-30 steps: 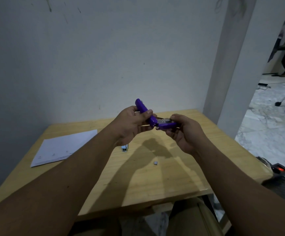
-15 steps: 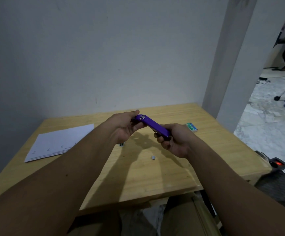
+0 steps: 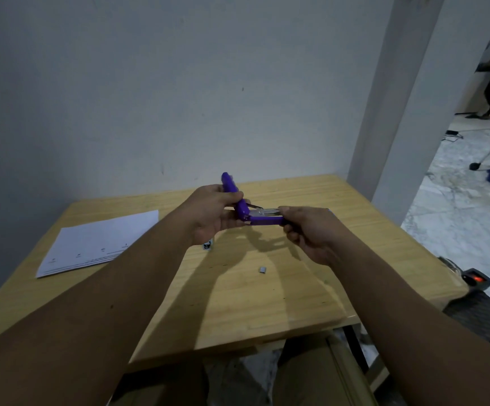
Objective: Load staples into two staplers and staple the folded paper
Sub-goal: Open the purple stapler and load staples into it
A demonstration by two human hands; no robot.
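Pale bare wall behind a wooden worktop, with a doorway to a marble floor off to the right. Held up over the middle of the worktop: a purple stapler, swung open at the hinge. Left hand curled round the lid, keeping it tipped up and back toward the wall. Right hand gripping the front end of the base, fingers wrapped under it, thumb on top. Metal channel exposed between the two hands, lying roughly level and facing up, probably so a strip of staples can drop in without sliding out. Impossible to tell whether staples sit in the channel already.

Lying on the worktop just below the right hand: a small block of staples, within easy reach for loading. Peeking out under the left wrist: a small dark-and-silver object, perhaps the second stapler, mostly hidden. Off to the left, well apart from the hands: the folded paper, flat and untouched, likely parked there until both staplers are filled. Loading stage, by the look of it; stapling not yet begun.
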